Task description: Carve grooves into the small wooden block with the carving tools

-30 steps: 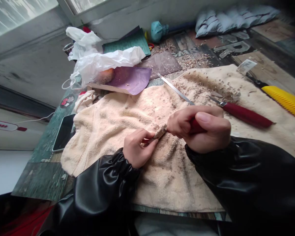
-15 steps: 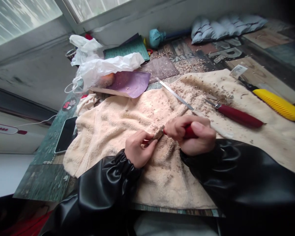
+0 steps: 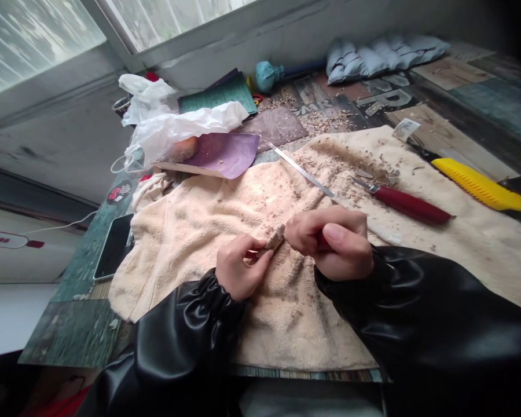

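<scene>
My left hand [image 3: 238, 266] is closed on a small piece of pale wood [image 3: 272, 241], pinching it over a beige towel [image 3: 200, 214]. My right hand [image 3: 330, 240] is wrapped round a red-handled knife whose handle shows only as a sliver between the fingers; its blade is hidden where it meets the wood. Both hands touch at the wood, just above the towel. Black glossy sleeves cover both forearms. Wood shavings lie scattered over the towel.
A second red-handled knife [image 3: 403, 202] and a metal ruler [image 3: 304, 172] lie on the towel beyond my hands. A yellow tool [image 3: 481, 186] sits at the right, a phone [image 3: 114, 245] at the left edge, purple sheet [image 3: 228, 152] and white plastic bags [image 3: 178, 124] behind.
Both hands have kept their grip and drifted slightly left and closer together; the red handle is more hidden in my right hand. The camera view shifted a little.
</scene>
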Tool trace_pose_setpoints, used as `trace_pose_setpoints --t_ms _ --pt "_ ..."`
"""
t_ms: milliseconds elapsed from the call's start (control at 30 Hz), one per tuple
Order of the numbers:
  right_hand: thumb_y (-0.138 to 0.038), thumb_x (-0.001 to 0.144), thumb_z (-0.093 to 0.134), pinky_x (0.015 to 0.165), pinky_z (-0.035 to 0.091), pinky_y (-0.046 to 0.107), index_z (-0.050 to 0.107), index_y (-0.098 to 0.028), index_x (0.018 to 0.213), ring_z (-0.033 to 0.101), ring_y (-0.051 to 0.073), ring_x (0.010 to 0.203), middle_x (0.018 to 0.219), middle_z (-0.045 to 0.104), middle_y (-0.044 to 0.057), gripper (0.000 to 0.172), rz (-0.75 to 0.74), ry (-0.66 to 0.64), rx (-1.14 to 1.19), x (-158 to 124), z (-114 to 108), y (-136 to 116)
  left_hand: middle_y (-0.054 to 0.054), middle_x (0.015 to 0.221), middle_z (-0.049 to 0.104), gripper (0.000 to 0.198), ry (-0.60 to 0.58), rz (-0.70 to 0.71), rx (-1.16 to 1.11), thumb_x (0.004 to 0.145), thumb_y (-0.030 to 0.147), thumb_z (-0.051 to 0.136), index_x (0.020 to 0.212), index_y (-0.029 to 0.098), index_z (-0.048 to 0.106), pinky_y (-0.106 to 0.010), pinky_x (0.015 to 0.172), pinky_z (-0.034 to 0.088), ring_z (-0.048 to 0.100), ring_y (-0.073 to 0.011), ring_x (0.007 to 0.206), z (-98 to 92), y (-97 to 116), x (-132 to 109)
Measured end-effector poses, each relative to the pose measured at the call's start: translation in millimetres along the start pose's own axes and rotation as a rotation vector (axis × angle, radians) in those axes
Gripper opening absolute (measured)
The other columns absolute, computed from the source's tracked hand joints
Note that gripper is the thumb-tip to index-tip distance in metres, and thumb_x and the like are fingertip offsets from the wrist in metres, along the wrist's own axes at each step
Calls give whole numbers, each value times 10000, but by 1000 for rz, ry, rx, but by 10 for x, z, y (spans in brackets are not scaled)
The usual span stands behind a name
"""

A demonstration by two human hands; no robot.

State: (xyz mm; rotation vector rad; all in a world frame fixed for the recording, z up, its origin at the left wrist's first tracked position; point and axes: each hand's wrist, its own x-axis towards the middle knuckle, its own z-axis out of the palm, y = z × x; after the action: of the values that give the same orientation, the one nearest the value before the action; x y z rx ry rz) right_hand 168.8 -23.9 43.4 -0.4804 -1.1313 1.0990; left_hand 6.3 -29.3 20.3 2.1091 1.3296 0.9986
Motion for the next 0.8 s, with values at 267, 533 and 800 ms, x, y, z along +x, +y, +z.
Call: trace_pose_setpoints --t_ms 267,533,800 --pt "-279 702 514 435 313 318 519 -201 458 343 125 354 378 382 -17 256 47 130 131 48 -28 10 -22 672 638 30 -4 68 20 752 159 668 767 134 665 -193 511 558 604 -101 581 -1 26 -16" --pt "-321 733 448 446 326 312 466 -211 492 352 127 379 411 369 -21 266 -33 149 88 -64 -56 109 -21 665 641 67 50 78 30 735 175 688 741 126 644 -193 496 566 604 -95 547 35 -2 -25" --pt "-310 800 458 684 428 414 584 -175 630 544 218 677 661 564 64 251 -89 -40 -110 -188 -135 23 -16 692 647 47 49 23 -41 747 174 686 777 148 660 -221 542 594 626 -112 601 9 0 -35"
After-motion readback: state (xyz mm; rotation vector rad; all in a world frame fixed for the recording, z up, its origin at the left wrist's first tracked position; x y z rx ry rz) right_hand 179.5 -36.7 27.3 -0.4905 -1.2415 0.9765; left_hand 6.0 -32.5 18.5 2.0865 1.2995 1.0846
